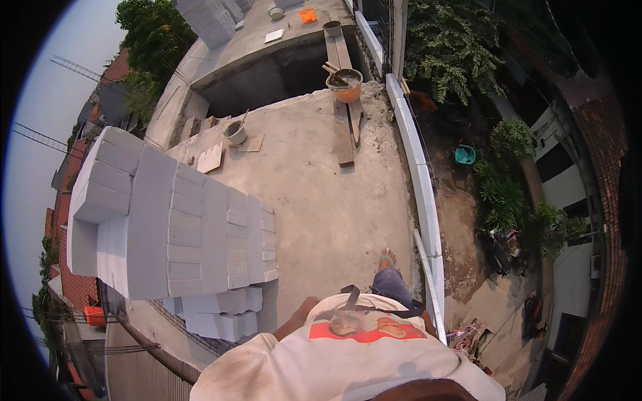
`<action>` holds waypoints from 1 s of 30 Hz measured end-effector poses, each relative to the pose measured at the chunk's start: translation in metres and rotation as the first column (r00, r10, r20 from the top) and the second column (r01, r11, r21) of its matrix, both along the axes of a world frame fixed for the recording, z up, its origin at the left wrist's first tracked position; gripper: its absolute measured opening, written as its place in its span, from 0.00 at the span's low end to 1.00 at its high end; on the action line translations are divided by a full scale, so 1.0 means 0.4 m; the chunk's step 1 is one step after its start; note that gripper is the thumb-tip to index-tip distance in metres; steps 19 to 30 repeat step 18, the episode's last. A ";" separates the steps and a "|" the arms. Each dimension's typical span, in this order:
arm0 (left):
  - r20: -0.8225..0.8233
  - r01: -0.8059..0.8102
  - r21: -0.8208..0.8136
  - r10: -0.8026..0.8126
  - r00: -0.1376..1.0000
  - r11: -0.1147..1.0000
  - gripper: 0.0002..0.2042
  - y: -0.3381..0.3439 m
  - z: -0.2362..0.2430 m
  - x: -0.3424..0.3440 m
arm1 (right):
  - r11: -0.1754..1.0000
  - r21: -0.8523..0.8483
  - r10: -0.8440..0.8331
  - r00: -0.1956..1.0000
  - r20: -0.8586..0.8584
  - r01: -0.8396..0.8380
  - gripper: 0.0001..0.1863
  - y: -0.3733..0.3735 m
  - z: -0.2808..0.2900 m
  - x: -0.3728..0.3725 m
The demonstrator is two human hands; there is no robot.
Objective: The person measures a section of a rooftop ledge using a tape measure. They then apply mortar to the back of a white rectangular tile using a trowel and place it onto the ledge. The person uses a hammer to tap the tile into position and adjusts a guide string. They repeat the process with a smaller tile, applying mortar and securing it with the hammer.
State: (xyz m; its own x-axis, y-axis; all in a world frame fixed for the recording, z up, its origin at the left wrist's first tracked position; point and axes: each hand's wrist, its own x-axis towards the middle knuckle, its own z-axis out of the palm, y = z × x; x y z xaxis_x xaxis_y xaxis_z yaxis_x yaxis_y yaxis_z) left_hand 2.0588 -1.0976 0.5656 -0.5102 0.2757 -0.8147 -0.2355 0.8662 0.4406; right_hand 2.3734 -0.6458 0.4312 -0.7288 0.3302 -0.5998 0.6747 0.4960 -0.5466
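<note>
My left arm comes out of the pale sleeve, and my left hand (307,304) hangs low beside my body, near the tall stack of light grey blocks (184,227). Its fingers do not show clearly, and nothing can be made out in it. My right hand is out of sight. Close to my right side runs a low wall of pale blocks (412,150). A long, thin, light-coloured straight bar (429,284) lies along its inner face, its near end beside my shirt. My bare foot (387,256) stands on the concrete beside that wall.
Ahead, an orange bucket (348,92) with tools sits on wooden planks (344,137) by a large floor opening (267,75). A grey bucket (235,132) stands near its edge. More blocks (208,23) are stacked far left. Beyond the wall, the ground lies well below.
</note>
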 end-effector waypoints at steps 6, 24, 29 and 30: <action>-0.142 -0.415 0.150 0.435 0.889 0.897 0.22 0.228 0.209 -0.291 | 0.922 -0.320 -0.124 0.949 0.291 0.219 0.11 0.248 0.204 -0.464; 0.238 -0.562 -0.004 0.547 0.803 0.827 0.21 0.114 -0.082 -0.603 | 0.998 0.018 0.057 0.998 -0.003 -0.057 0.17 0.569 0.409 -1.309; 0.238 -0.562 -0.004 0.547 0.803 0.827 0.21 0.114 -0.082 -0.603 | 0.998 0.018 0.057 0.998 -0.003 -0.057 0.17 0.569 0.409 -1.309; 0.238 -0.562 -0.004 0.547 0.803 0.827 0.21 0.114 -0.082 -0.603 | 0.998 0.018 0.057 0.998 -0.003 -0.057 0.17 0.569 0.409 -1.309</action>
